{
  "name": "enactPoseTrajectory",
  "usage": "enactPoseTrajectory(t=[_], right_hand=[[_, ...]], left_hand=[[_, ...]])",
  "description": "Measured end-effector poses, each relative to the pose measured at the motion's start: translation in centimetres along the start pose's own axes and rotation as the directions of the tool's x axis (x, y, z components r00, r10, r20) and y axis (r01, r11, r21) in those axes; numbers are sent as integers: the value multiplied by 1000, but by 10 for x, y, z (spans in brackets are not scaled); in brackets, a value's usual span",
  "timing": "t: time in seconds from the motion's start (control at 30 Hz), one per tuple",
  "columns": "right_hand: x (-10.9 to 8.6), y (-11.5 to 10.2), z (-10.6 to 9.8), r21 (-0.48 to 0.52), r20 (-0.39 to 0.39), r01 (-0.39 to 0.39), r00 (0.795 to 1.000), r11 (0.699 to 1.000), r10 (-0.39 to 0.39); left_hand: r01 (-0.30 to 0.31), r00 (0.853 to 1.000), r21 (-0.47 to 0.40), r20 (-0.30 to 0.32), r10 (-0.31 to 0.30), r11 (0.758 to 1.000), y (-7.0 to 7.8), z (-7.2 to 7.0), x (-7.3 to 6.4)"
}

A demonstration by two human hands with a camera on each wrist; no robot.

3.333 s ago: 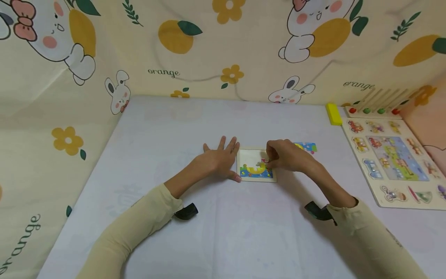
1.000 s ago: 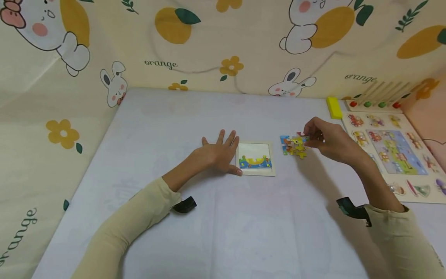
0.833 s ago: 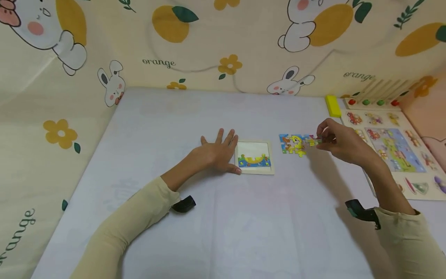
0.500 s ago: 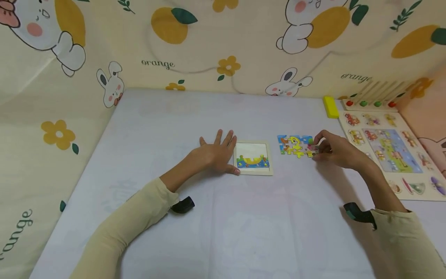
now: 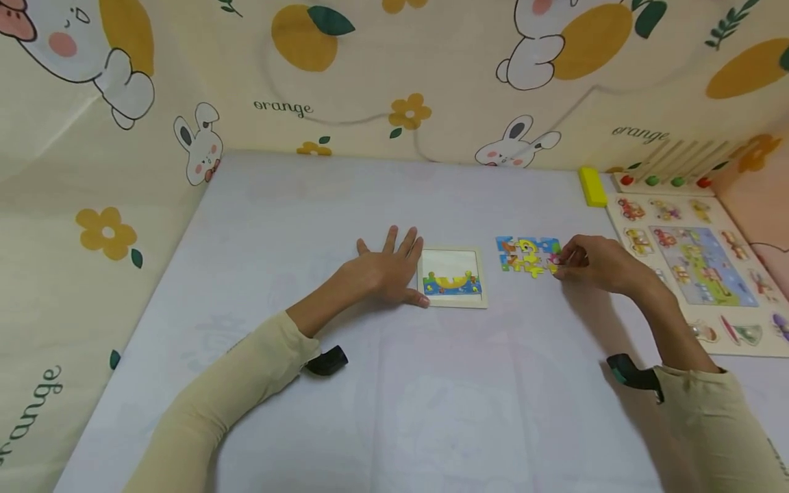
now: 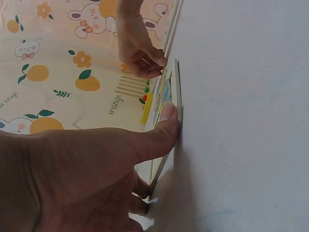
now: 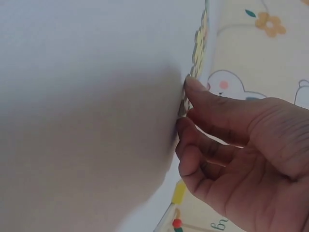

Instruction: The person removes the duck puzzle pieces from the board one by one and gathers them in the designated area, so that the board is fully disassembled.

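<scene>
My left hand (image 5: pixel 388 274) lies with fingers spread against the left side of a small wooden puzzle tray (image 5: pixel 483 274). Its thumb (image 6: pixel 166 116) rests on the tray's edge. Along the bottom inside the tray runs a joined strip of blue and yellow jigsaw pieces (image 5: pixel 452 284); the board above it is bare. To the tray's right, a joined block of jigsaw pieces (image 5: pixel 527 255) lies on the table. At that block's right end my right hand (image 5: pixel 594 263) pinches a jigsaw piece (image 7: pixel 183 107) between thumb and curled fingers, which hide most of it.
A large picture puzzle board (image 5: pixel 678 329) covers the right side of the white table (image 5: pixel 450 411). Behind it stand a yellow block (image 5: pixel 592 187) and a pegged wooden rack (image 5: pixel 666 183) with red and green beads. A patterned cloth (image 5: pixel 345 75) hangs at the back.
My right hand has gone from the tray to the loose block on the right, bringing a piece away, and now holds it against the block's lower right end. My left hand stays put.
</scene>
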State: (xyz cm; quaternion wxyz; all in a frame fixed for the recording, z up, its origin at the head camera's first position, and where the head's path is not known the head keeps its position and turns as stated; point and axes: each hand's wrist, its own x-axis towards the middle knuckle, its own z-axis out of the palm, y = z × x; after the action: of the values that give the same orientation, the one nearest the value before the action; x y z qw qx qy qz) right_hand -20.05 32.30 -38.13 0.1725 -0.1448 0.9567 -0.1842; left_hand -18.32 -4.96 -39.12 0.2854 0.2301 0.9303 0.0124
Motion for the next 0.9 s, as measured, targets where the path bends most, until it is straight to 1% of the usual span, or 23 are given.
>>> enactPoseTrajectory(t=[0.1,0.33,0.57,0.67,0.77,0.9], right_hand=[[0,0,1,10,-3,-5,1000,1000,5],[2,-4,2,21,-23,16,1000,1000,-16],[-2,-14,-7,7,-26,7,1000,1000,-7],[-2,-26,-10,-1,-49,45,998,999,-45],[1,-48,-11,-8,-63,116,991,993,-116],[7,-84,-6,28,-18,222,975,975,-221]], left_hand=[[-1,1000,2,4,1,1000,1,-1,0],[4,1000,-2,8,-4,1000,0,-3,0],[-1,1000,6,22,1,1000,-1,-2,1],[-10,1000,17,26,10,1000,0,-3,1],[-15,1000,24,23,15,1000,-2,-4,0],[-17,999,8,31,16,1000,-4,-5,-1]])
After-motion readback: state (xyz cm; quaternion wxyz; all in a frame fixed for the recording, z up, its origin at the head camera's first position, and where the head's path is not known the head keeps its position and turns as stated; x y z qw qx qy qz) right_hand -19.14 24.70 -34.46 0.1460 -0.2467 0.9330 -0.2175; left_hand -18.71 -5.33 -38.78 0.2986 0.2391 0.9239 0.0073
